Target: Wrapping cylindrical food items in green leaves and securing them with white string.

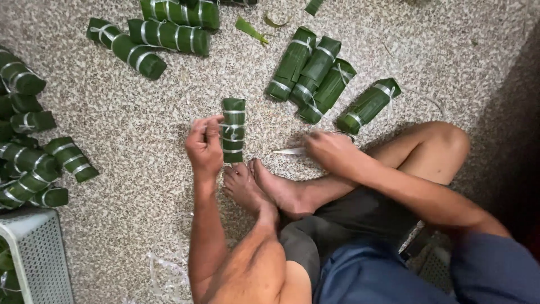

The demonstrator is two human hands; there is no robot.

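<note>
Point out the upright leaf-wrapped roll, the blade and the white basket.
upright leaf-wrapped roll (233, 130), head view, middle of its tied side.
blade (291, 151), head view, pale flat part.
white basket (35, 254), head view, perforated wall.

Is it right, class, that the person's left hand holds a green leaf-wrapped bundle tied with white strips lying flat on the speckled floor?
Not quite: the head view shows the left hand holding the green leaf-wrapped bundle tied with white strips upright, standing on end on the speckled floor, not lying flat.

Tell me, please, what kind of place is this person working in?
Probably a home or small workshop floor used for wrapping food by hand. The person sits on a speckled stone floor, the left hand holds a tied leaf-wrapped roll, many finished rolls lie around, and a white plastic basket stands nearby.
</note>
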